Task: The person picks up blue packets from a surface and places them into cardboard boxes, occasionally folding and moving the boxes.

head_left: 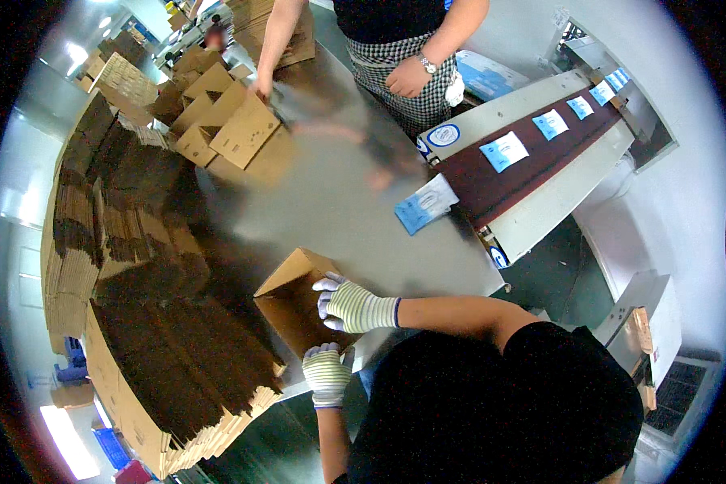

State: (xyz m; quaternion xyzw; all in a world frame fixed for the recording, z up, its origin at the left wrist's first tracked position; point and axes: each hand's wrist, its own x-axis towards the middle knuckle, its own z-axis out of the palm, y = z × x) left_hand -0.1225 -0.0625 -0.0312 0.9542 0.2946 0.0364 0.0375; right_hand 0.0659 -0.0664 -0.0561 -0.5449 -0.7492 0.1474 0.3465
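An open brown cardboard box [289, 310] stands on the metal table at its near edge, its inside in shadow. My left hand [327, 376], in a white glove with green stripes, has its fingers hooked over the box's near edge. Across the right side of the box lies my right hand [355, 306], gloved alike, its fingers bent over the cardboard and reaching into the opening. Part of the box's right wall is hidden behind that hand. A blue and white packet [427, 204] lies on the table beyond my right hand, at the end of the conveyor belt.
Several packets ride on the dark red conveyor belt [532, 153] at the right. Stacks of flattened cartons [169, 355] line the left side. Across the metal table [323, 202], a co-worker's hand [262, 85] touches open boxes [246, 133]; the other hand [410, 78] rests before a checked apron.
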